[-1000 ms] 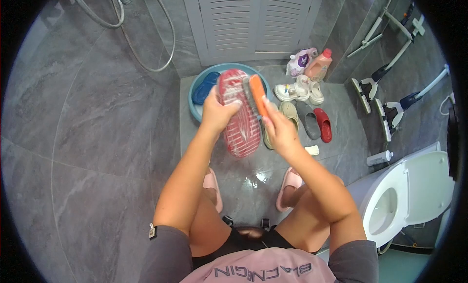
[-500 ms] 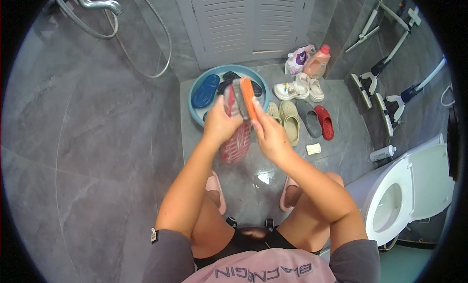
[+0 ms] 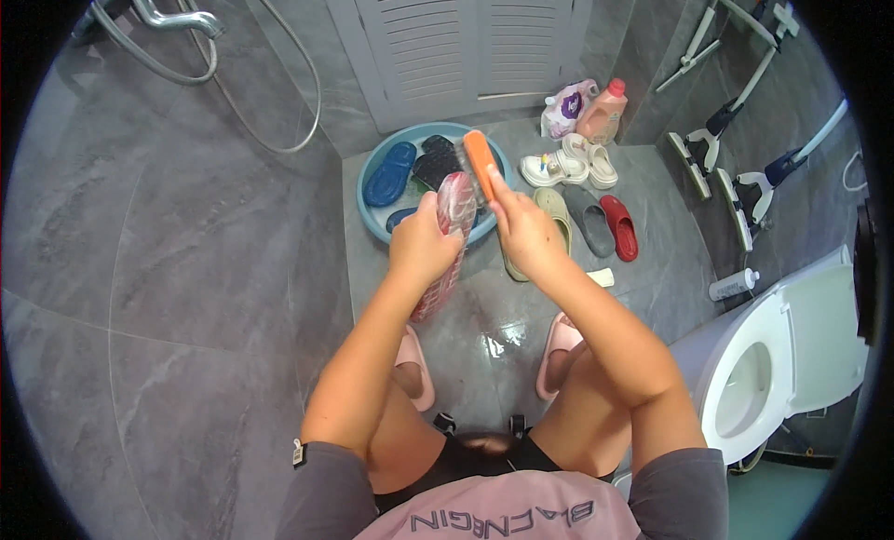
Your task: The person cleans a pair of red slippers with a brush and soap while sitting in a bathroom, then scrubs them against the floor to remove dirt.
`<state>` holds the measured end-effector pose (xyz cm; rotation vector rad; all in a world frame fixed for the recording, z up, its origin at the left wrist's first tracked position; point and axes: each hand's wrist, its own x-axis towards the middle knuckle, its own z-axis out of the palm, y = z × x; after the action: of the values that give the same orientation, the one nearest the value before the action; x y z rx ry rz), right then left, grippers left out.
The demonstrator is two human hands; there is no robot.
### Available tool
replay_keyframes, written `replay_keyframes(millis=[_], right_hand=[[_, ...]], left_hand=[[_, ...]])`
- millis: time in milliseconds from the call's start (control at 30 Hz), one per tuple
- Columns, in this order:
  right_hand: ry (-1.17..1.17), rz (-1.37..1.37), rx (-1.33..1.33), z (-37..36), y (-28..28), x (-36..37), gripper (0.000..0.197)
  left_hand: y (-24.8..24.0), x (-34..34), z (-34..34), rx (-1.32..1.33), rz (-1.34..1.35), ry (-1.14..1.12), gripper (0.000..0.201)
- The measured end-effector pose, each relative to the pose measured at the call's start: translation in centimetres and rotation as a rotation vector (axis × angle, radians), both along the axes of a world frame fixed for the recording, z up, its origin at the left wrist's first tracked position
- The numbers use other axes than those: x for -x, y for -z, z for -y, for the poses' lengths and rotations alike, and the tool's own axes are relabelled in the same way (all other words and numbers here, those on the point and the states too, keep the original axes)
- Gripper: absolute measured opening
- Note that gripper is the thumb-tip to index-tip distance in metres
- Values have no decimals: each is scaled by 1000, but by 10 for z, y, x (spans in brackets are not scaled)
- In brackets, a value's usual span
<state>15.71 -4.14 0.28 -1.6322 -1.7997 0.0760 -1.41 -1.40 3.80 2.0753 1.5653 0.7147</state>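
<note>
My left hand (image 3: 421, 249) is closed around a red clog (image 3: 454, 200) streaked with white suds. The clog stands tilted, its patterned sole turned toward the right. In my right hand (image 3: 527, 231) is an orange-backed scrub brush (image 3: 480, 156), its bristles facing left, close to the clog's upper end; whether they touch cannot be made out. Both hands are over the near right part of a blue basin (image 3: 362, 188). Inside it lie a blue slipper (image 3: 390, 175), a black slipper (image 3: 436, 164) and other footwear partly hidden by my left hand and the clog.
Right of the basin stand beige clogs (image 3: 551, 203), a grey clog (image 3: 589, 222), a red clog (image 3: 619, 227) and white clogs (image 3: 557, 168). A soap bar (image 3: 602, 277), pink detergent bottle (image 3: 603, 112), white bottle (image 3: 734, 285) and toilet (image 3: 722, 419) are farther around. A shower hose (image 3: 314, 102) hangs at left.
The red clog has turned more onto its edge. The brush has shifted slightly right and up, from against the sole to beside the clog's upper end.
</note>
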Motion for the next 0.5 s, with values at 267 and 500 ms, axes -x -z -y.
replay_keyframes(millis=[267, 500], right_hand=[[-123, 55, 0, 19, -16, 16, 60], [-35, -94, -39, 11, -20, 3, 57]], left_hand=[[2, 10, -3, 26, 98, 37, 40], [12, 13, -9, 55, 494, 158, 44]])
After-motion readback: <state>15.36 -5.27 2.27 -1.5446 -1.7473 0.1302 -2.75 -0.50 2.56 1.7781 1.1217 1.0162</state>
